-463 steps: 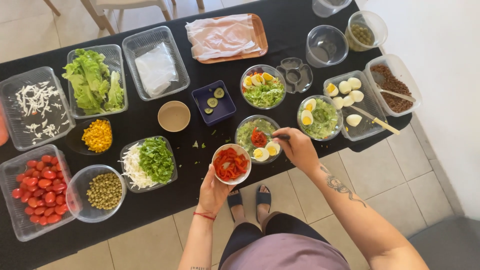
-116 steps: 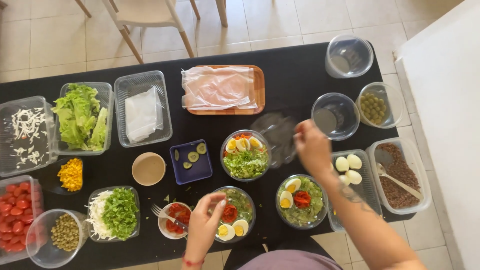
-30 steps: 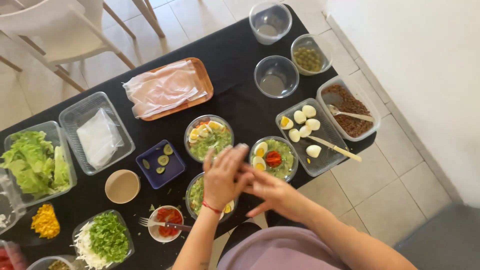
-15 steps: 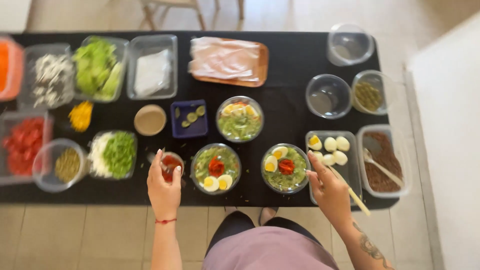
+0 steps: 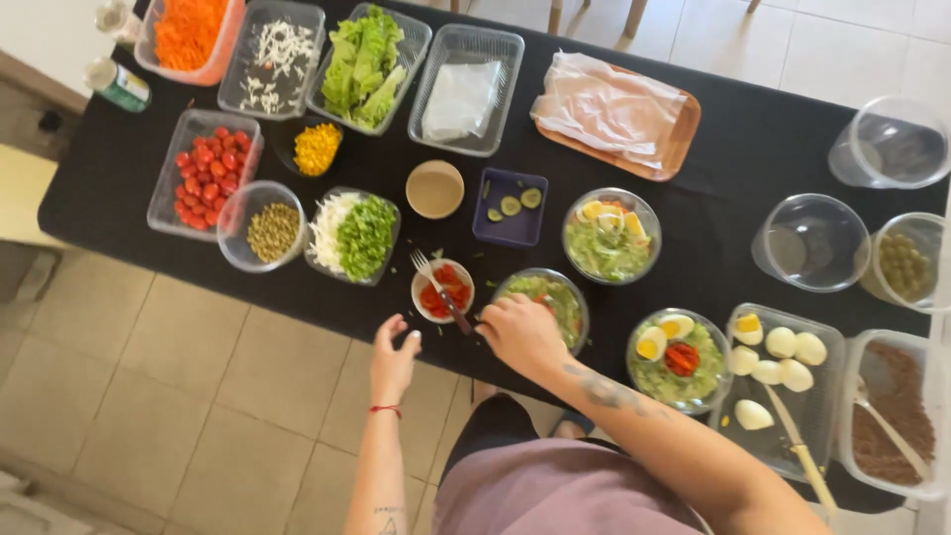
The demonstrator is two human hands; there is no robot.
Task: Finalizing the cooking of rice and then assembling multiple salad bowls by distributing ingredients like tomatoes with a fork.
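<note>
A small white bowl of chopped red tomato (image 5: 443,289) stands near the black table's front edge (image 5: 297,297). A fork (image 5: 441,292) lies across it, handle toward me. My right hand (image 5: 520,335) reaches over a clear salad bowl (image 5: 557,293), hiding much of it, and its curled fingertips pinch the end of the fork's handle. My left hand (image 5: 393,359) hangs open at the table edge just below the small bowl, holding nothing.
Two more salad bowls with egg (image 5: 606,236) (image 5: 677,359) stand to the right. So do a tray of boiled eggs (image 5: 783,347) with a knife (image 5: 797,446) and a brown-grain tub (image 5: 897,406). Tubs of cherry tomatoes (image 5: 203,168), lentils (image 5: 269,230) and greens (image 5: 352,233) sit left. A ham board (image 5: 609,99) is behind.
My right hand has come from the egg tray across to the fork at the small bowl. My left hand has left that bowl and dropped to the table edge.
</note>
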